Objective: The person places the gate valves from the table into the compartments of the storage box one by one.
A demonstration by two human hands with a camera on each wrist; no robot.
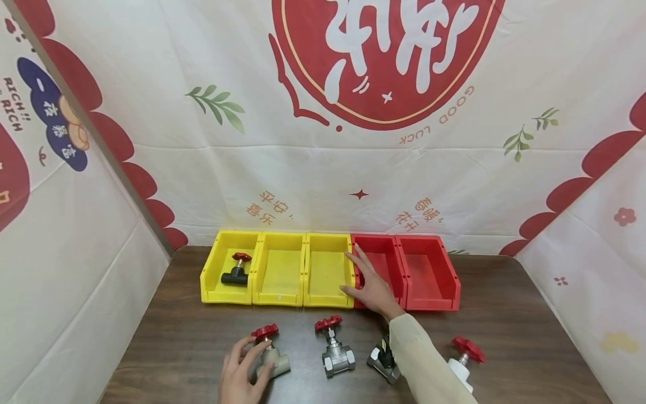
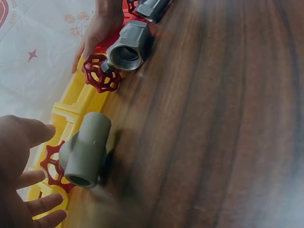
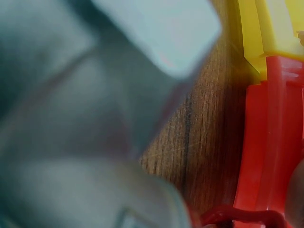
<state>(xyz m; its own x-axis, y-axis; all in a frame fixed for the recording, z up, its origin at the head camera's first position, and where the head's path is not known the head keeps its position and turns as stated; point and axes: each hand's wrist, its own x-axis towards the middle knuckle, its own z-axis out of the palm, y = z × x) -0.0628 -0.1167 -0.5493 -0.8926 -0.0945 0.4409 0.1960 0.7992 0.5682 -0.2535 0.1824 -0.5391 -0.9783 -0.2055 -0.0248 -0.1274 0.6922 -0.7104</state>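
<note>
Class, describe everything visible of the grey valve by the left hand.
The grey valve has a smooth, plastic-looking tubular body with an open end, and a scalloped, spoked red handwheel. It lies on the wood-look table, in front of the yellow bins, handwheel toward them. The left hand is spread around it; contact is unclear.

The head camera, as I see it from the room, sits high and faces forward and down; its wide view covers the dark-brown wood-grain table (image 1: 169,336), a joined row of yellow and red plastic bins (image 1: 328,301) and the white printed cloth backdrop (image 1: 303,174). The left wrist camera sits low, rolled sideways, facing along the table past a near grey-green plastic valve (image 2: 88,149) to a silver metal valve (image 2: 130,45); the head view shares both. The right wrist camera stands nearest, blurred grey metal (image 3: 71,118) filling its left; both it and the head view show the yellow-to-red bin junction.
</note>
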